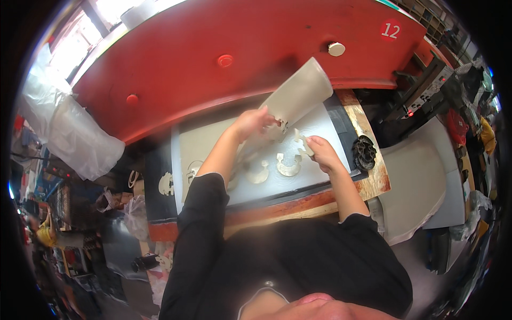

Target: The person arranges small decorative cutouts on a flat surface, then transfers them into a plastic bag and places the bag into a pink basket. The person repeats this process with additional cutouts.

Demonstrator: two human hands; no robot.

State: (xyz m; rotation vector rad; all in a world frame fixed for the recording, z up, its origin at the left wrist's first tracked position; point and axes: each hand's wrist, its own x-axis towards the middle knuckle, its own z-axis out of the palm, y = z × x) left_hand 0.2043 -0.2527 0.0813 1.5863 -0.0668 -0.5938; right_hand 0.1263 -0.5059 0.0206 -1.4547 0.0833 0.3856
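Observation:
My left hand (255, 124) is closed on the lower end of a beige sheet (298, 90), which curls up and away to the far right. Ragged cut-out edges show by its fingers, slightly blurred. Between the thumb and fingers of my right hand (323, 153) is a small beige cut-out piece (306, 147). Below the hands, curved beige cut-out pieces (288, 166) lie on a white cutting board (314, 178). Another part of beige sheet (202, 138) lies flat at the board's left, partly hidden by my left forearm.
A red machine beam (181, 69) with buttons spans the far side. A black cutting die (365, 152) sits on the table's right edge. More beige sheet material (410, 181) lies on a surface at right. Clear plastic bags (80, 133) hang at left. A lone cut piece (166, 184) lies left of the board.

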